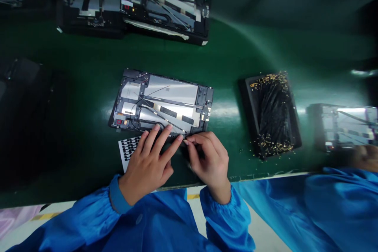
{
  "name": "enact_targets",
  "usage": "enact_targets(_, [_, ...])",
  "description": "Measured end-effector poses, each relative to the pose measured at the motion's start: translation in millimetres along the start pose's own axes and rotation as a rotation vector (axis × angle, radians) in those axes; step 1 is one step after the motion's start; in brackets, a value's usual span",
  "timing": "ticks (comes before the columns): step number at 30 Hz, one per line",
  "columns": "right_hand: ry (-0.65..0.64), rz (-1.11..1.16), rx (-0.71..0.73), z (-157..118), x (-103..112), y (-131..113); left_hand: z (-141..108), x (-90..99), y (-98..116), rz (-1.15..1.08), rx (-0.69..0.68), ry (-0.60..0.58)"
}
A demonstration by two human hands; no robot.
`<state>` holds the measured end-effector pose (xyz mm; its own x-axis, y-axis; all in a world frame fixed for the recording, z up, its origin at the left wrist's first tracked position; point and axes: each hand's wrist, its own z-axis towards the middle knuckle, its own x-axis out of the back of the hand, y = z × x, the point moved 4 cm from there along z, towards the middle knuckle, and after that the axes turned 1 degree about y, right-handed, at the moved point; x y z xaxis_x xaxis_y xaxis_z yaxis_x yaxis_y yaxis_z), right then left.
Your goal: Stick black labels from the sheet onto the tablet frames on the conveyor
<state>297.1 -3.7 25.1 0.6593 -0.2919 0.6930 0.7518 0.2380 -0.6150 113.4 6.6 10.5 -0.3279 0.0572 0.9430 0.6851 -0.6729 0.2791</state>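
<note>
An opened tablet housing [173, 86] lies slightly tilted on the green table in front of me, with bare metal plates and thin black cables showing inside. My left hand [147, 161] is open, its spread fingertips resting along the near edge of the housing. Partly under that hand sits a white sheet of black stickers [125, 149]. At the housing's near right corner, my right hand [208, 155] pinches with thumb and forefinger. Whatever is between those fingertips is too small to make out, and a cable end runs close to them.
Several more opened tablets [165, 2] stand in stacks at the back left. To the right, a black tray [297, 126] holds a bundle of thin black cables with gold-coloured ends. A blue-sleeved co-worker's hand [366, 157] is beside another opened tablet [348, 126] at far right.
</note>
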Motion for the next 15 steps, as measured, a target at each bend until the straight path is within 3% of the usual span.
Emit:
enact_targets(10, [-0.014,0.033,-0.04,0.8,2.0,0.5,-2.8,-3.8,-1.6,-0.003,0.004,-0.026])
enact_targets(15, [0.058,0.036,-0.039,-5.4,7.1,-2.1,-3.2,-3.6,-1.5,-0.005,0.009,-0.023])
